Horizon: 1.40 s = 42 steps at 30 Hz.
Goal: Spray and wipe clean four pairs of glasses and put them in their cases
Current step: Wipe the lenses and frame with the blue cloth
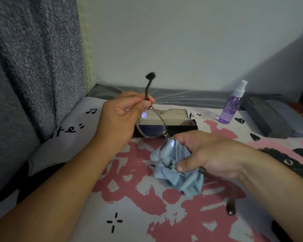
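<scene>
A pair of glasses [151, 125] with a clear frame and dark temples is held up above the table. My left hand [119, 117] pinches the frame at its upper hinge, one temple sticking up past my fingers. My right hand [205, 154] presses a light blue cloth [180, 173] around the lower lens. The other temple hangs down below my right wrist. Behind the glasses an open black case [173, 120] with a pale lining lies on the table. A purple spray bottle [232, 105] stands at the back right.
Two closed grey cases [276, 116] lie at the far right, next to the bottle. The table carries a white and pink patterned cover [129, 198]. A grey curtain [30, 67] hangs on the left and a pale wall [182, 41] stands behind.
</scene>
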Motion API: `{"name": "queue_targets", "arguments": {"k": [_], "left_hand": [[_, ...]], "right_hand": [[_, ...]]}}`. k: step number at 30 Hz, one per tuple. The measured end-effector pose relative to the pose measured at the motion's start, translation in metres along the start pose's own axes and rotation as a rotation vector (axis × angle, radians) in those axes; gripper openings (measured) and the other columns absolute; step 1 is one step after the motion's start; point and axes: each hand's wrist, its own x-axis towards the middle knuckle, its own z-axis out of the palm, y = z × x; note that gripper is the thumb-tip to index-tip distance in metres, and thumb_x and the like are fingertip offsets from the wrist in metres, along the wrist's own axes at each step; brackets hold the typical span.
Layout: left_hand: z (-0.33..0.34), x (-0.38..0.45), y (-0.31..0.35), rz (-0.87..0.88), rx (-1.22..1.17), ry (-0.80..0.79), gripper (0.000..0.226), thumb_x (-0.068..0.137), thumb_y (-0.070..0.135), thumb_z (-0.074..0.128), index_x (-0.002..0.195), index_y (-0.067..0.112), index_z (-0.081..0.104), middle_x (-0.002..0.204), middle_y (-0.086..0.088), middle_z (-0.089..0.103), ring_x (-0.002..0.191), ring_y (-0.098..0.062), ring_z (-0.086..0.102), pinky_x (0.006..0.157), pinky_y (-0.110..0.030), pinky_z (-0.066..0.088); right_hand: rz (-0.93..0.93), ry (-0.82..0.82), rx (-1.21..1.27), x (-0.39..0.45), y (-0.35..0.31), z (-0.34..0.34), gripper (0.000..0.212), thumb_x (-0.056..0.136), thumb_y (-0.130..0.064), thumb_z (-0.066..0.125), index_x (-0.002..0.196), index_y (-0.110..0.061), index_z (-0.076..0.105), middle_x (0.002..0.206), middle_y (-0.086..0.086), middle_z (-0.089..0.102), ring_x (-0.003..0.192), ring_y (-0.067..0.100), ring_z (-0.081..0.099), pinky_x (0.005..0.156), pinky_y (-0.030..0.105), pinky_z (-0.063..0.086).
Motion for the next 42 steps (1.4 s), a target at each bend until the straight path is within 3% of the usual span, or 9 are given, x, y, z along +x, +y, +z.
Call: {"name": "queue_targets", "arguments": {"k": [8, 14, 19, 22, 25, 29, 35, 40, 42], "left_hand": [[0.009, -0.003, 0.004, -0.036, -0.01, -0.014, 0.03, 0.095, 0.003, 0.062, 0.091, 0.031, 0.071, 0.091, 0.011, 0.071, 0.092, 0.004, 0.066, 0.087, -0.012, 0.046], [0.004, -0.003, 0.004, -0.036, 0.005, -0.008, 0.025, 0.096, 0.004, 0.061, 0.093, 0.026, 0.071, 0.093, 0.012, 0.071, 0.092, 0.004, 0.066, 0.087, -0.011, 0.046], [-0.005, 0.002, 0.001, -0.049, 0.008, 0.025, 0.016, 0.097, 0.006, 0.062, 0.099, 0.017, 0.073, 0.095, 0.007, 0.073, 0.093, -0.002, 0.068, 0.088, -0.018, 0.05], [-0.009, 0.004, 0.0, -0.032, 0.025, 0.047, 0.019, 0.096, 0.006, 0.063, 0.097, 0.022, 0.073, 0.096, 0.008, 0.073, 0.094, -0.003, 0.068, 0.09, -0.02, 0.052], [-0.011, 0.005, 0.001, -0.009, 0.032, 0.053, 0.023, 0.095, 0.006, 0.064, 0.097, 0.027, 0.072, 0.096, 0.01, 0.072, 0.095, -0.003, 0.068, 0.09, -0.021, 0.053], [-0.004, 0.002, 0.001, 0.004, 0.036, 0.014, 0.027, 0.095, 0.009, 0.065, 0.094, 0.035, 0.071, 0.092, 0.02, 0.072, 0.097, -0.005, 0.069, 0.093, -0.024, 0.052], [0.003, -0.002, 0.003, -0.052, 0.001, -0.026, 0.028, 0.096, 0.005, 0.062, 0.093, 0.03, 0.072, 0.09, 0.018, 0.072, 0.091, 0.004, 0.067, 0.087, -0.012, 0.048], [0.01, -0.004, 0.007, -0.053, -0.014, -0.044, 0.027, 0.095, 0.003, 0.062, 0.092, 0.028, 0.072, 0.09, 0.014, 0.072, 0.09, 0.006, 0.066, 0.085, -0.011, 0.047], [0.005, -0.001, 0.006, -0.068, -0.023, -0.006, 0.022, 0.096, 0.003, 0.062, 0.095, 0.022, 0.073, 0.091, 0.013, 0.072, 0.089, 0.006, 0.066, 0.085, -0.01, 0.047]], "right_hand": [[-0.176, 0.267, 0.008, 0.007, -0.005, 0.024, 0.021, 0.076, 0.004, 0.081, 0.085, -0.012, 0.073, 0.086, 0.006, 0.078, 0.084, 0.023, 0.075, 0.078, 0.034, 0.057], [-0.249, 0.24, 0.031, 0.002, -0.006, 0.014, 0.015, 0.09, 0.006, 0.065, 0.088, -0.008, 0.072, 0.08, 0.004, 0.074, 0.076, 0.015, 0.07, 0.07, 0.027, 0.053], [-0.263, 0.269, 0.121, 0.007, -0.008, 0.012, 0.031, 0.099, -0.004, 0.054, 0.071, -0.008, 0.066, 0.058, -0.004, 0.065, 0.051, 0.004, 0.06, 0.052, 0.015, 0.046], [-0.224, 0.215, 0.144, 0.004, -0.007, 0.007, 0.035, 0.099, -0.006, 0.054, 0.072, -0.012, 0.075, 0.066, 0.0, 0.072, 0.058, 0.008, 0.066, 0.054, 0.016, 0.05], [-0.124, 0.038, 0.134, -0.005, -0.009, -0.003, 0.016, 0.096, 0.004, 0.057, 0.096, -0.002, 0.072, 0.086, 0.011, 0.073, 0.076, 0.016, 0.069, 0.066, 0.021, 0.053], [0.005, -0.017, -0.022, -0.004, -0.003, -0.002, 0.031, 0.087, 0.016, 0.062, 0.115, 0.004, 0.063, 0.114, 0.028, 0.069, 0.096, 0.027, 0.069, 0.082, 0.035, 0.055], [-0.077, 0.201, -0.045, 0.005, -0.006, 0.017, 0.02, 0.077, 0.003, 0.08, 0.091, -0.008, 0.073, 0.088, 0.007, 0.077, 0.082, 0.019, 0.073, 0.075, 0.032, 0.059], [-0.227, 0.21, 0.013, 0.001, -0.006, 0.015, 0.019, 0.083, 0.01, 0.071, 0.094, -0.005, 0.073, 0.09, 0.006, 0.078, 0.084, 0.017, 0.074, 0.075, 0.025, 0.056], [-0.262, 0.216, 0.047, 0.0, -0.007, 0.011, 0.013, 0.091, 0.007, 0.062, 0.089, -0.004, 0.07, 0.077, 0.001, 0.073, 0.072, 0.01, 0.069, 0.066, 0.02, 0.053]]}}
